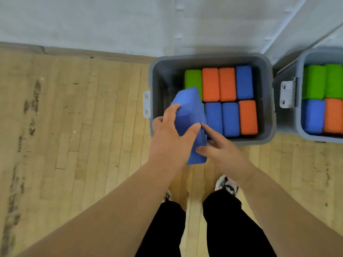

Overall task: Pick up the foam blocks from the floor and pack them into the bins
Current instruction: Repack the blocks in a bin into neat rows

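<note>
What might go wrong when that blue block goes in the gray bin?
The blue foam block is tilted over the gray bin's near-left corner, so it might catch on the rim or on the packed blue block. Only the left hand grips it; the right hand just touches, so it might slip.

Grey bin (269,108), left side: unfilled strip between its left wall and the green block (193,80) — the only room seen inside.
Remainder: packed blocks (210,84) in two rows, side to side, no passage.
Front-left corner: overhung by the blue block (189,106) gripped in the left hand (167,134), with the right hand (220,151) touching it.
Right flank: second bin (299,123) just beside — narrow gap.
Rear: wall (92,21) directly behind.
Left: wooden floor (74,117), open approach.
</note>
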Demonstrator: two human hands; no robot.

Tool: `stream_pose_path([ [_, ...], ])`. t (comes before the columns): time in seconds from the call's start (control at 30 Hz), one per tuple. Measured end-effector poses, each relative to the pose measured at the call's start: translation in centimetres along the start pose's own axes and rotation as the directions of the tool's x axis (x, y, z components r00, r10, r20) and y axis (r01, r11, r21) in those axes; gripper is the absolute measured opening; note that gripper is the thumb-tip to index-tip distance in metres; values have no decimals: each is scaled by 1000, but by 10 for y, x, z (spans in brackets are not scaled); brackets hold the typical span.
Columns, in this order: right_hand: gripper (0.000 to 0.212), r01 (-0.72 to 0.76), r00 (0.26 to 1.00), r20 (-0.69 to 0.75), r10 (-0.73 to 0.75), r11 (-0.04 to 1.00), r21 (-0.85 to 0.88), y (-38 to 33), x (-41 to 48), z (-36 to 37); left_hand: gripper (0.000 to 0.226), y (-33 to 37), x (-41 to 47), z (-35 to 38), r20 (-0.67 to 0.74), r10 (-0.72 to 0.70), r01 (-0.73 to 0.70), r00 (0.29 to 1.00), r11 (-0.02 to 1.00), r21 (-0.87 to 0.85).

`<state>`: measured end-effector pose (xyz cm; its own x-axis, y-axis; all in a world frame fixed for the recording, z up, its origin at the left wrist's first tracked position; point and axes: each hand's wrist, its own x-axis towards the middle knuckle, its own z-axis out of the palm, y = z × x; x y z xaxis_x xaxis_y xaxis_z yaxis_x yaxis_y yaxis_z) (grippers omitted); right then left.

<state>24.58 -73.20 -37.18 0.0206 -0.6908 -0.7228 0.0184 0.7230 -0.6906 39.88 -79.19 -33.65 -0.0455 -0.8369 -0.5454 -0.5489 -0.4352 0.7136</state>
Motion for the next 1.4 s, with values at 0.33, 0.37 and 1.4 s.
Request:
stream_pose_path([
  [0.33, 69, 100, 993, 67, -94, 990, -98, -48, 74, -28, 58, 44, 56, -6, -95, -43, 46, 995, 998, 33],
  [0.37, 70, 104, 992, 76, -96, 989, -107, -53, 82, -31, 57, 48, 62, -6, -100, -48, 53, 994, 998, 46],
  [1.4, 61, -33, 990, -142, 16, 992, -118, -78, 115, 3, 71, 27, 165, -42, 329, 30, -87, 944, 983, 160],
])
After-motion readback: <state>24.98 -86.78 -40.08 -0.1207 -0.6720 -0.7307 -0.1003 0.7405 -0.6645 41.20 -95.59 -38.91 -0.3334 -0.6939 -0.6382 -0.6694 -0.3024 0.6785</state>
